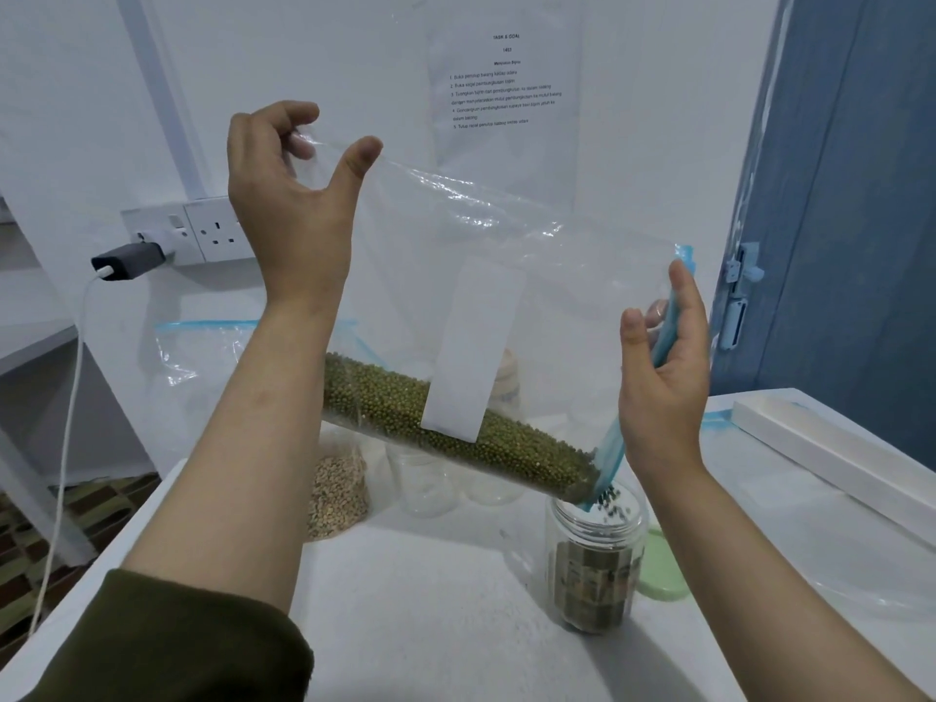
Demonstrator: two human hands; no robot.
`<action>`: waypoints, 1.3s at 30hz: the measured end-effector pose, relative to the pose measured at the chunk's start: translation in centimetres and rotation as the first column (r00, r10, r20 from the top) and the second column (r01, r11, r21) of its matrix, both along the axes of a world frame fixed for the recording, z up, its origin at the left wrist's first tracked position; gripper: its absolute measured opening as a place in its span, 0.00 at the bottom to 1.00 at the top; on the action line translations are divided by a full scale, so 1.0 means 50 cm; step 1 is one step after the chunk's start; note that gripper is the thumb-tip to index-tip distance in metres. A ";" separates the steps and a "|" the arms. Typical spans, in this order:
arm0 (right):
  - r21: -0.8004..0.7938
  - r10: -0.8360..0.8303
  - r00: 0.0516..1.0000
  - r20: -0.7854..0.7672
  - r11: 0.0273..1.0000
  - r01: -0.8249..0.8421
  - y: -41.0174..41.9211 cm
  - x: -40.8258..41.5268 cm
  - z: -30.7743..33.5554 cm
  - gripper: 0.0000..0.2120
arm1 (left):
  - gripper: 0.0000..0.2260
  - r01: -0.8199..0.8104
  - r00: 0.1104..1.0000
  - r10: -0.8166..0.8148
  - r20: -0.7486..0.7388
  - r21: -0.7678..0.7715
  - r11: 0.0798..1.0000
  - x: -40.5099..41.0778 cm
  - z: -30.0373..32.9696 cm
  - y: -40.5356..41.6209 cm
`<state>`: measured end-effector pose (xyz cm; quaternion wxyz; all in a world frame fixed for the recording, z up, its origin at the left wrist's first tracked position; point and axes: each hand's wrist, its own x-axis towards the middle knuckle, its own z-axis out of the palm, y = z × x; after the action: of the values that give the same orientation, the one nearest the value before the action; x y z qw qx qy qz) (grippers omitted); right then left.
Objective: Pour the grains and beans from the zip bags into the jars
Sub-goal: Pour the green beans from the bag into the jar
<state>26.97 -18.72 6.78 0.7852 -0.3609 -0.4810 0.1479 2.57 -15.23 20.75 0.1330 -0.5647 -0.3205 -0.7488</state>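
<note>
A clear zip bag [506, 255] with a blue zip strip and a white label hangs tilted over the table. Green mung beans [456, 433] lie along its lower edge and stream out of its low corner into an open clear jar [595, 559] that is partly filled. My left hand [288, 195] pinches the bag's raised upper corner. My right hand [663, 377] holds the blue zip edge just above the jar's mouth.
A bag of pale grains [339, 494] and empty clear jars [425, 483] stand behind on the white table [430, 625]. A light green lid [663, 575] lies right of the jar. Another zip bag [202, 352] leans at the back left. A white box [830, 458] lies at the right edge.
</note>
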 end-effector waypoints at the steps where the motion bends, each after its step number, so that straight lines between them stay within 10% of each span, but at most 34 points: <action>1: -0.001 0.001 1.000 0.004 1.000 -0.001 0.000 0.000 0.000 0.23 | 0.23 -0.002 1.000 0.002 -0.002 0.001 1.000 0.001 0.000 0.000; 39: -0.023 -0.004 1.000 -0.011 1.000 0.004 -0.015 0.002 -0.003 0.23 | 0.21 -0.017 0.999 0.017 -0.029 0.001 1.000 0.007 0.002 -0.005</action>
<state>27.10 -19.48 6.65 0.7839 -0.3701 -0.4742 0.1540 2.92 -15.48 20.84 0.1443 -0.5725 -0.3231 -0.7396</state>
